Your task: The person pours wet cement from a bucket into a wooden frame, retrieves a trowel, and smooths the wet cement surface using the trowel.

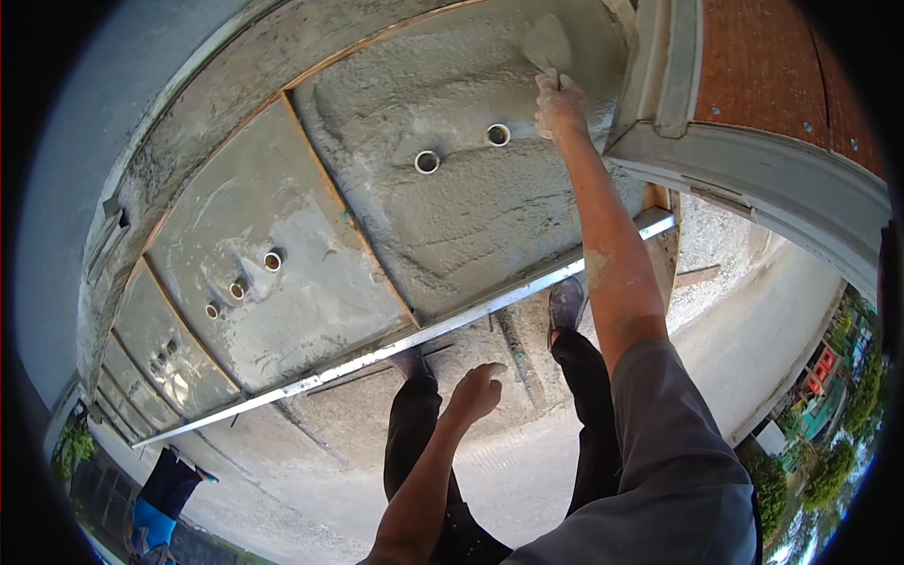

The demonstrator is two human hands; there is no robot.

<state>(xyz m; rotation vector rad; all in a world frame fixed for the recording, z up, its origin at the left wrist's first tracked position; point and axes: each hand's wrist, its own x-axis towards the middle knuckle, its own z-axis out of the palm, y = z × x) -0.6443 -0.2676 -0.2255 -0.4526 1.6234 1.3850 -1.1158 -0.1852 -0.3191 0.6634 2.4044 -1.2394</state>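
My right hand, dusted with cement, is closed round the handle of a trowel. The trowel's blade lies on wet grey concrete near the far right corner of the nearest framed section. Two white pipe ends stick up from the concrete, left of that hand. My left hand hangs over the ground between my legs, its fingers curled. Whether it holds something small is hard to make out. A long metal straightedge runs along the near edge of the sections.
Thin wooden strips divide the concrete into sections, with more pipe ends at the left. A grey column and brown panel stand at the right. Another person is at the lower left. Greenery lies at the lower right.
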